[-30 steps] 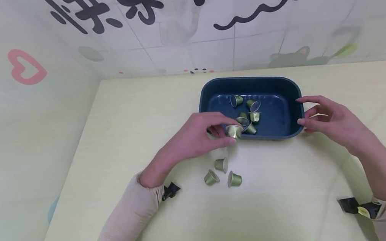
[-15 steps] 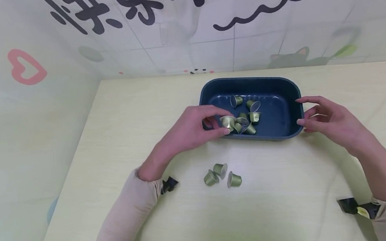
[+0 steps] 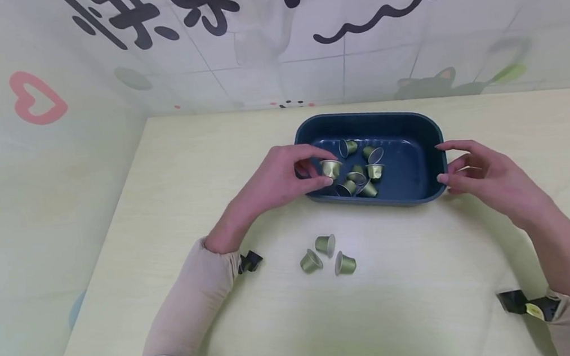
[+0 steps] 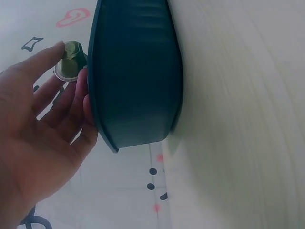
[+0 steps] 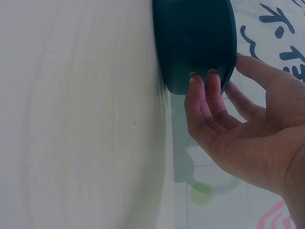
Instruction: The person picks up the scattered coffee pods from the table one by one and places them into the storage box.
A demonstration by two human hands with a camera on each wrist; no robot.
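My left hand (image 3: 285, 179) pinches a green coffee capsule (image 3: 331, 169) between thumb and fingers, above the left end of a dark blue bin (image 3: 409, 196). In the left wrist view the held capsule (image 4: 70, 61) shows beside the bin's rim (image 4: 93, 95). Several more green capsules (image 3: 375, 171) lie inside the bin, left of its middle. My right hand (image 3: 488, 177) holds the bin's right end, with fingers on both sides of the rim. In the right wrist view, fingertips (image 5: 213, 78) press the bin's outer wall (image 5: 190, 43).
Three green capsules (image 3: 325, 245) lie on the pale wooden table (image 3: 403, 303) in front of the bin. Behind the table stands a wall (image 3: 266, 83) with black lettering. Another wall (image 3: 17, 196), with a pink heart, borders the left side.
My left hand has moved up and slightly left, farther over the bin, with the capsule. One more capsule now shows inside the bin below it. A capsule on the table rocked slightly.
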